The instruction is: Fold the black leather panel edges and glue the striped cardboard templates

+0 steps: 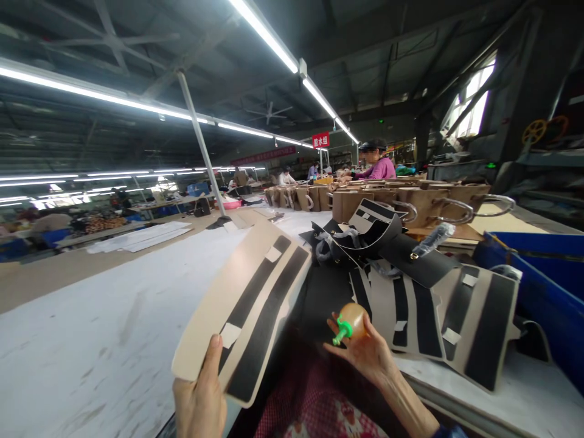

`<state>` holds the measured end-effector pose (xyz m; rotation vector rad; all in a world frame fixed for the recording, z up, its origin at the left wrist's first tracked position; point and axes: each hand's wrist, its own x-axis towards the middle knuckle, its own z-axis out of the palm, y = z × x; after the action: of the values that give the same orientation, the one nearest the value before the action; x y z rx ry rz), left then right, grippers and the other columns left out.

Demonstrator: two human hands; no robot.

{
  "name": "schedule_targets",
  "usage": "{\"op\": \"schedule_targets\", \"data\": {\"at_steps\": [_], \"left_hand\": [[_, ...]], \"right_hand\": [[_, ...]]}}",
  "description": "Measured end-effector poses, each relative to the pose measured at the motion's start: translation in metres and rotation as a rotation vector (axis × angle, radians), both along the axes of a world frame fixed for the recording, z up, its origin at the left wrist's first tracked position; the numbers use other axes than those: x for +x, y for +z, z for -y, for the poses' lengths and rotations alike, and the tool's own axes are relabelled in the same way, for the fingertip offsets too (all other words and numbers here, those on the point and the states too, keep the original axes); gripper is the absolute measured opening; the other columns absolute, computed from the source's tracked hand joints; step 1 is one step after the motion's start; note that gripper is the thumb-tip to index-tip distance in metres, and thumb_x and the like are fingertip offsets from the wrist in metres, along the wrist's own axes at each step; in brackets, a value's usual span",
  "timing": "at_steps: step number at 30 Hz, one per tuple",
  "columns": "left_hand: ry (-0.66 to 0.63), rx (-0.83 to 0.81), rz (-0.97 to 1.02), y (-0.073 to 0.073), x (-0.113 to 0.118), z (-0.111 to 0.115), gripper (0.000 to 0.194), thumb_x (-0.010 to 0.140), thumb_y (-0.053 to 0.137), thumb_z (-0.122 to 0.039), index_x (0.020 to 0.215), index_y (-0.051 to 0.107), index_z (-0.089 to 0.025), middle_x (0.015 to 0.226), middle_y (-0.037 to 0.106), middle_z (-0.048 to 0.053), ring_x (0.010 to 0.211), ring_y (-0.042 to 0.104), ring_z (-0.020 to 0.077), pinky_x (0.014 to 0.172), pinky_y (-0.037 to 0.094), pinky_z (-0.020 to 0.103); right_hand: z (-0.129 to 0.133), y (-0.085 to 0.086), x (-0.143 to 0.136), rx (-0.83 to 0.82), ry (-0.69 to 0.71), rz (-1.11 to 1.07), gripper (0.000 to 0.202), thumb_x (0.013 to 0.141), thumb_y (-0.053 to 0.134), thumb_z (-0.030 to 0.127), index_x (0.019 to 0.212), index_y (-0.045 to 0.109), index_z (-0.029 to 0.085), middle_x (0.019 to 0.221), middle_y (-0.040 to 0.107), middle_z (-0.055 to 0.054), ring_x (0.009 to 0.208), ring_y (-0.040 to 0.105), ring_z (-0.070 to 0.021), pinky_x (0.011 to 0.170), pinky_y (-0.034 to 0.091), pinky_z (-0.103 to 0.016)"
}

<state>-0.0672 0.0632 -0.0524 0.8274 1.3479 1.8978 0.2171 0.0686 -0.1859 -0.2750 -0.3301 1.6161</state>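
My left hand point(203, 389) grips the lower end of a beige panel point(228, 274) with black stripes and small white tabs, its thumb on the face. The panel is tilted above the white tabletop. In my right hand point(365, 353) rests a round amber bottle point(356, 319) with a green nozzle point(343, 330); the fingers are curved around it and the nozzle points down and left. More striped panels point(420, 313) lie fanned out to the right, beyond my right hand. Black pieces with wrapped handles point(376, 240) are heaped behind them.
The white tabletop point(104, 328) stretches to the left, with white sheets point(143, 236) farther off. Rows of brown bags point(301, 199) stand at the back. A blue bin point(542, 286) is at the right. A person in purple point(383, 167) works beyond the bags.
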Motion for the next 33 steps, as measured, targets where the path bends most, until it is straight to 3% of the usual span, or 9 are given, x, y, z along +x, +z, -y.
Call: {"op": "schedule_targets", "data": {"at_steps": [3, 6, 8, 10, 14, 17, 23, 30, 33], "left_hand": [[-0.016, -0.002, 0.015, -0.012, -0.005, -0.003, 0.03, 0.075, 0.078, -0.036, 0.096, 0.072, -0.015, 0.107, 0.076, 0.013, 0.124, 0.063, 0.0324, 0.119, 0.039, 0.049], [-0.062, -0.006, -0.017, -0.027, -0.005, -0.003, 0.032, 0.075, 0.078, -0.039, 0.094, 0.073, -0.014, 0.102, 0.077, 0.014, 0.12, 0.065, 0.0335, 0.116, 0.042, 0.048], [-0.11, -0.024, -0.034, -0.033, -0.001, 0.0, 0.035, 0.076, 0.077, -0.044, 0.092, 0.075, -0.013, 0.1, 0.078, 0.014, 0.122, 0.064, 0.035, 0.115, 0.043, 0.048], [-0.202, -0.045, -0.046, -0.033, 0.005, 0.005, 0.036, 0.076, 0.076, -0.047, 0.088, 0.077, -0.013, 0.095, 0.079, 0.014, 0.124, 0.063, 0.0361, 0.116, 0.042, 0.047], [-0.402, -0.163, 0.021, -0.023, 0.022, 0.02, 0.033, 0.076, 0.079, -0.043, 0.094, 0.077, -0.015, 0.097, 0.081, 0.011, 0.132, 0.058, 0.0327, 0.118, 0.039, 0.042], [-0.455, -0.241, 0.21, -0.016, 0.036, 0.034, 0.034, 0.073, 0.084, -0.038, 0.098, 0.076, -0.017, 0.109, 0.079, 0.01, 0.127, 0.062, 0.0316, 0.114, 0.044, 0.042], [-0.73, -0.144, 0.48, -0.007, 0.053, 0.042, 0.061, 0.063, 0.091, -0.04, 0.115, 0.075, -0.014, 0.11, 0.079, 0.013, 0.121, 0.065, 0.0374, 0.112, 0.045, 0.051], [-0.842, 0.025, 0.444, -0.003, 0.053, 0.032, 0.06, 0.054, 0.095, -0.046, 0.103, 0.081, -0.013, 0.105, 0.08, 0.015, 0.116, 0.068, 0.0411, 0.116, 0.041, 0.052], [-0.881, 0.025, 0.473, 0.001, 0.053, 0.037, 0.06, 0.059, 0.093, -0.044, 0.109, 0.08, -0.013, 0.107, 0.079, 0.015, 0.117, 0.067, 0.0405, 0.116, 0.041, 0.053]], "right_hand": [[0.019, 0.0, 0.001, -0.025, 0.031, -0.003, 0.045, 0.083, 0.08, 0.044, 0.12, 0.068, 0.02, 0.127, 0.072, -0.01, 0.122, 0.065, -0.0292, 0.105, 0.048, -0.064], [0.033, 0.013, 0.007, -0.061, 0.013, 0.02, 0.046, 0.082, 0.082, 0.035, 0.122, 0.067, 0.019, 0.128, 0.072, -0.011, 0.108, 0.072, -0.0244, 0.091, 0.062, -0.047], [0.036, 0.033, 0.011, -0.065, -0.063, 0.055, 0.049, 0.08, 0.084, 0.03, 0.124, 0.066, 0.019, 0.128, 0.072, -0.011, 0.101, 0.075, -0.021, 0.08, 0.065, -0.034], [0.036, 0.058, 0.009, -0.039, -0.211, 0.099, 0.058, 0.075, 0.088, 0.033, 0.126, 0.065, 0.021, 0.128, 0.072, -0.012, 0.103, 0.075, -0.0215, 0.079, 0.065, -0.03], [0.043, 0.11, -0.016, 0.077, -0.552, 0.259, 0.078, 0.064, 0.094, 0.044, 0.134, 0.062, 0.029, 0.129, 0.071, -0.01, 0.105, 0.074, -0.025, 0.078, 0.065, -0.028], [0.054, 0.131, -0.043, 0.171, -0.634, 0.4, 0.078, 0.065, 0.093, 0.046, 0.134, 0.062, 0.03, 0.132, 0.069, -0.013, 0.103, 0.074, -0.0284, 0.078, 0.066, -0.031], [0.068, 0.141, -0.088, 0.365, -0.616, 0.593, 0.073, 0.065, 0.093, 0.048, 0.129, 0.063, 0.03, 0.136, 0.065, -0.014, 0.109, 0.072, -0.0364, 0.089, 0.062, -0.049], [0.065, 0.131, -0.095, 0.436, -0.591, 0.663, 0.068, 0.057, 0.097, 0.044, 0.114, 0.063, 0.032, 0.133, 0.068, -0.008, 0.11, 0.072, -0.0336, 0.092, 0.062, -0.045], [0.068, 0.13, -0.098, 0.451, -0.597, 0.691, 0.065, 0.061, 0.096, 0.04, 0.115, 0.062, 0.031, 0.134, 0.067, -0.01, 0.112, 0.071, -0.034, 0.091, 0.062, -0.044]]}}
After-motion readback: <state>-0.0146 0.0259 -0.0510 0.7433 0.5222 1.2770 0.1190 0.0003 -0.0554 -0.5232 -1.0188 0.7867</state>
